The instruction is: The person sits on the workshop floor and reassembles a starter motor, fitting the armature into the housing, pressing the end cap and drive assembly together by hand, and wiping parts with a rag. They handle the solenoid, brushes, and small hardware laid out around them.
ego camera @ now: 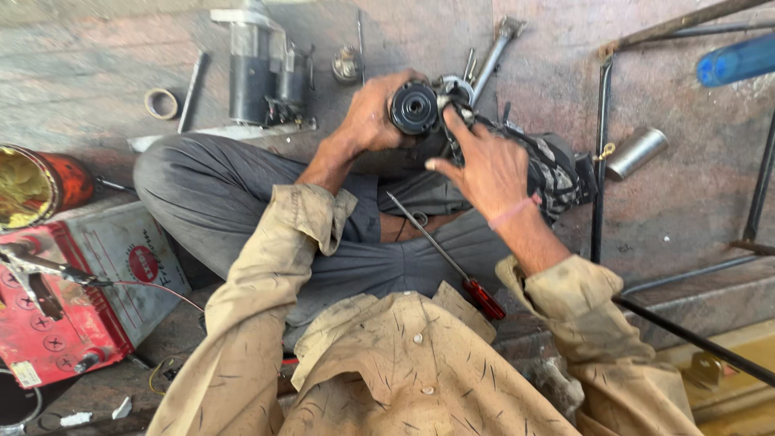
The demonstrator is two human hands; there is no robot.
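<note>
Screwdriver [452,262] loose on lap, centre frame: could roll off. Upper centre: left hand [373,113] wrapped round black round motor part [414,106]; right hand [484,165] fingers curled on its metal end. Greasy grip may slip.

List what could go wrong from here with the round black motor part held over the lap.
The round black motor part sits between the left hand and right hand over the lap; a slip might drop it onto the legs. The red-handled screwdriver lies loose on the grey trousers, tip towards the hands, and could roll off or jab.
</note>
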